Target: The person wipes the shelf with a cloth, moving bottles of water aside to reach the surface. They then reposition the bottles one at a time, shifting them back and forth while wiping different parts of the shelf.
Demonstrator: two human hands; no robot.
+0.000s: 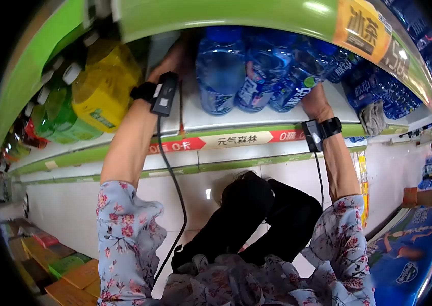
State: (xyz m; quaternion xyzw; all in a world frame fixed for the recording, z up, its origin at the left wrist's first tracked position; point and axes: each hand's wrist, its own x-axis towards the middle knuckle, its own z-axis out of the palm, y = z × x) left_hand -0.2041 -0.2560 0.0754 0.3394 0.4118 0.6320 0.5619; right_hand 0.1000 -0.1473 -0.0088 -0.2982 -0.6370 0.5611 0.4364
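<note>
Both hands reach onto the shelf (257,120) among the blue bottles (257,76). The left hand (172,61) lies just left of them, beside the yellow bottle (105,84), its grip hidden. The right hand (315,102) presses the rightmost front bottle; whether it grips, I cannot tell.

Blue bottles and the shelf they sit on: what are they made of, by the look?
Blue bottles: apparently clear blue-tinted plastic, glossy; light passes through and highlights glint on the ribbed walls, with printed wrap labels. Shelf: looks like painted sheet metal, smooth white deck, with a glossy green front rail carrying paper or plastic price strips; the material is not certain. The right hand touches one bottle.
</note>
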